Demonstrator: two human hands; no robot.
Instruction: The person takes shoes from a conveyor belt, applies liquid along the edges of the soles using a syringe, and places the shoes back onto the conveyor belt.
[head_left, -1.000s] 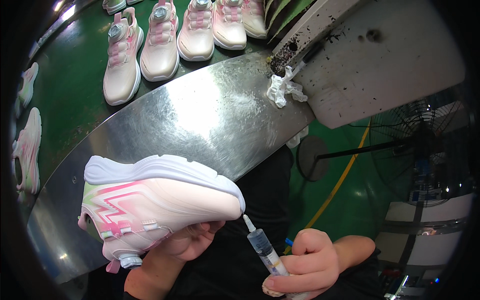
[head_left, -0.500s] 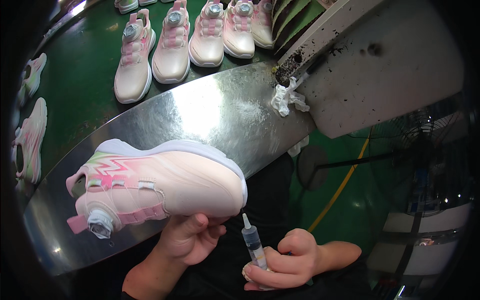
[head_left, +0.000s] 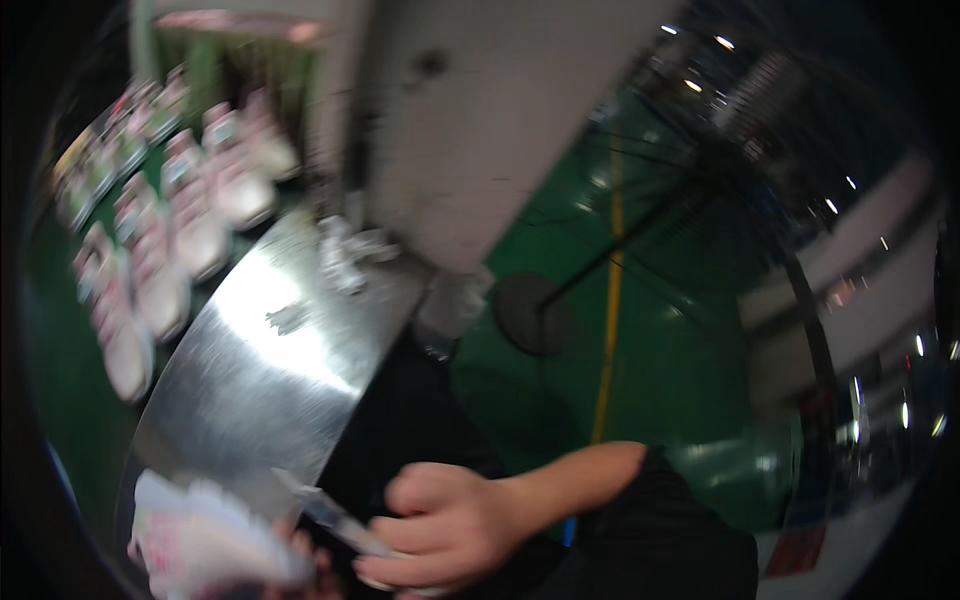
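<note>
At the lower left, a pale pink and white sneaker (head_left: 205,535) is blurred by motion, its lower part cut off by the dark rim. My left hand (head_left: 312,565) is closed on it near the toe; only some smeared fingers show. My right hand (head_left: 450,525) grips a clear syringe (head_left: 335,518) by its barrel. The pale tip of the syringe points up and left, just above the sneaker's toe. From this view I cannot tell whether the tip touches the shoe.
A shiny metal worktop (head_left: 225,425) stretches away in front, with crumpled white tissue (head_left: 345,255) at its far end. Several matching sneakers (head_left: 190,215) stand beyond its left edge. A grey panel (head_left: 480,110) rises behind. To the right, a stand fan's round base (head_left: 535,312) is on the green floor.
The whole view has swung to the right, so the sneaker and worktop now sit farther left. Both hands keep their hold, and the syringe now leans more to the left.
</note>
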